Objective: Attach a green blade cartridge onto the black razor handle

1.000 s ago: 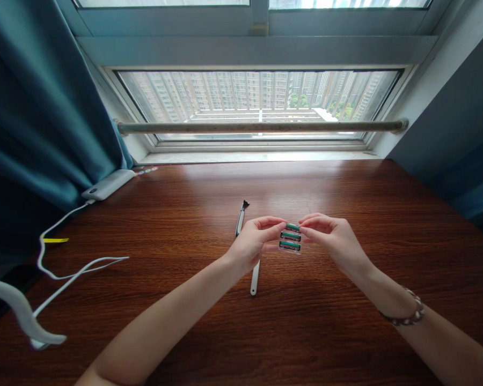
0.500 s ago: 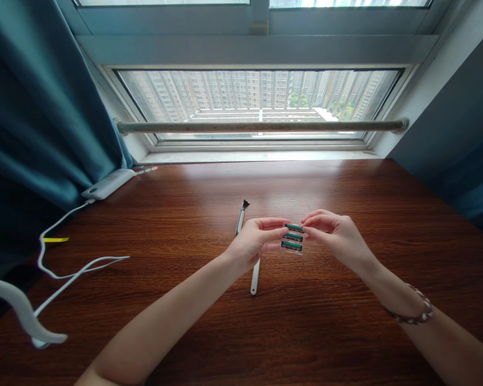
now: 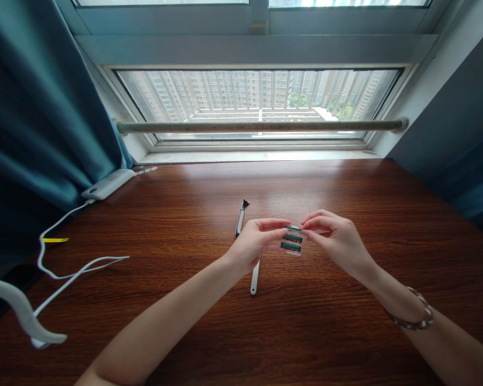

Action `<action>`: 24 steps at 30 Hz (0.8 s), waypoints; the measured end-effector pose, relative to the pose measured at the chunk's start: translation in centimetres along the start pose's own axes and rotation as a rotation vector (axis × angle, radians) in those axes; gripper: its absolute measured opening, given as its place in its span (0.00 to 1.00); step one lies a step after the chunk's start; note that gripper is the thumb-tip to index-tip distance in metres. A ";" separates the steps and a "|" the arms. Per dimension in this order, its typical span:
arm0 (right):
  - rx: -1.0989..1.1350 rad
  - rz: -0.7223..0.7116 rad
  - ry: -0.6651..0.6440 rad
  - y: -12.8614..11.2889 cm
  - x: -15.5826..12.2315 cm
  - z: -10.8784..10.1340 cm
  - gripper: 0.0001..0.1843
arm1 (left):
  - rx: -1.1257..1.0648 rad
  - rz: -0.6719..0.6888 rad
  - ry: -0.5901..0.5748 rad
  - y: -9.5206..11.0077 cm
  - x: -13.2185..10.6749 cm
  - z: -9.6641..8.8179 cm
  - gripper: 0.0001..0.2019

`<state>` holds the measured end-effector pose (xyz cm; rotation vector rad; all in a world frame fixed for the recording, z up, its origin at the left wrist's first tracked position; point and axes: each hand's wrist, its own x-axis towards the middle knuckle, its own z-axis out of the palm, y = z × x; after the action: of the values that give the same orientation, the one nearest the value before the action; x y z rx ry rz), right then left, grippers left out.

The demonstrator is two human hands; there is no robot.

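Between my hands, above the table, is a clear plastic pack of razor blade cartridges point(image 3: 291, 247), with three green-and-black cartridges in a column. My left hand point(image 3: 251, 241) pinches the pack by its left side. The thumb and fingertips of my right hand point(image 3: 334, 231) are closed on its upper right end, at the top cartridge. Beneath my left hand lies a razor handle point(image 3: 255, 279), pale at its near end. A grey-and-black part with a dark head point(image 3: 240, 219) shows beyond that hand; the middle stretch is hidden.
A brown wooden table point(image 3: 185, 332) reaches to the window sill. At left are a white power strip or bank point(image 3: 109, 184), a white cable point(image 3: 80, 273), a yellow strip point(image 3: 56, 240) and a curved white stand point(image 3: 20, 308). A blue curtain point(image 3: 44, 107) hangs there; a metal rail point(image 3: 261, 127) crosses the window.
My right hand has shifted very slightly, its fingertips now covering more of the top cartridge's right end. The pack is tilted a touch differently. My left hand stays in place.
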<state>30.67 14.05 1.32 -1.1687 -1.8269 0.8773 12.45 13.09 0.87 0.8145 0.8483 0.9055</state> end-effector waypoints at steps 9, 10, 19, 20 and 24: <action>0.303 0.277 -0.109 0.4 0.4 0.2 0.12 | 0.002 -0.004 0.038 -0.2 0.1 0.0 0.16; 0.326 0.284 -0.114 0.5 0.4 0.2 0.12 | 0.004 -0.011 0.043 -0.3 0.1 0.0 0.16; 0.488 0.326 -0.020 1.5 1.0 0.1 0.11 | -0.048 -0.046 0.004 -0.4 0.5 -0.1 0.16; 0.517 0.333 -0.002 1.6 1.1 0.0 0.11 | -0.041 -0.054 -0.020 -0.4 0.5 -0.1 0.16; 0.601 0.341 0.043 2.2 1.5 -0.6 0.11 | 0.131 0.078 0.020 -0.6 0.4 0.1 0.16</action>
<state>31.59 16.29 0.10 -1.0952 -1.2046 1.4577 12.81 13.19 0.31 0.9594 0.9050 0.9352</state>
